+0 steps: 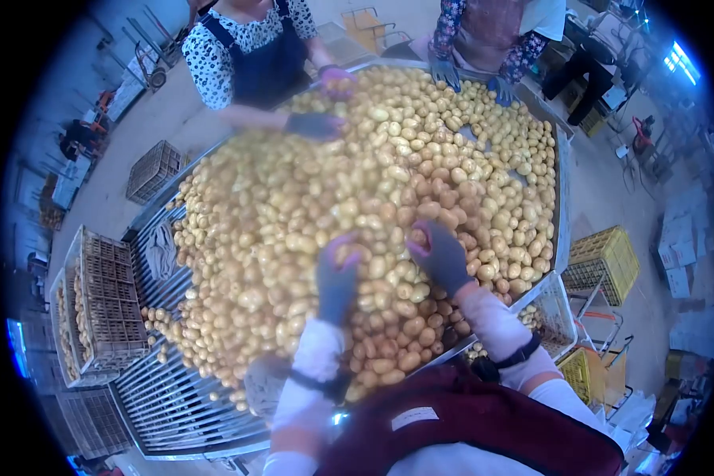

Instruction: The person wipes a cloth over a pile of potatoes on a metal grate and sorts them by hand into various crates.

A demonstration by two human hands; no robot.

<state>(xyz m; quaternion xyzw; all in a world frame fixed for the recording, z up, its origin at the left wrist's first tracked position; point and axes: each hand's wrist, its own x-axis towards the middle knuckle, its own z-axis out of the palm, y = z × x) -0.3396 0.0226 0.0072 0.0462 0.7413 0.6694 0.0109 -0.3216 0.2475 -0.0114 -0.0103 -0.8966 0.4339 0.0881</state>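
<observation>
A large heap of potatoes (293,214) covers the sorting table in front of me. My left hand (337,278), in a grey glove with purple fingertips, is over the middle of the heap, its fingers curled round a potato (346,254). To its right is my right hand (443,258), gloved the same way. Its fingers are closed around another potato (418,237), partly hidden by the glove. Darker, reddish-brown potatoes (389,349) lie close to my body, below and between both hands.
Metal slats (174,404) form the table's left end, with a grey cloth (161,251) on them. Crates (107,293) holding potatoes stand at the left, a yellow crate (603,262) at the right. Two co-workers' gloved hands (316,125) reach over the far side.
</observation>
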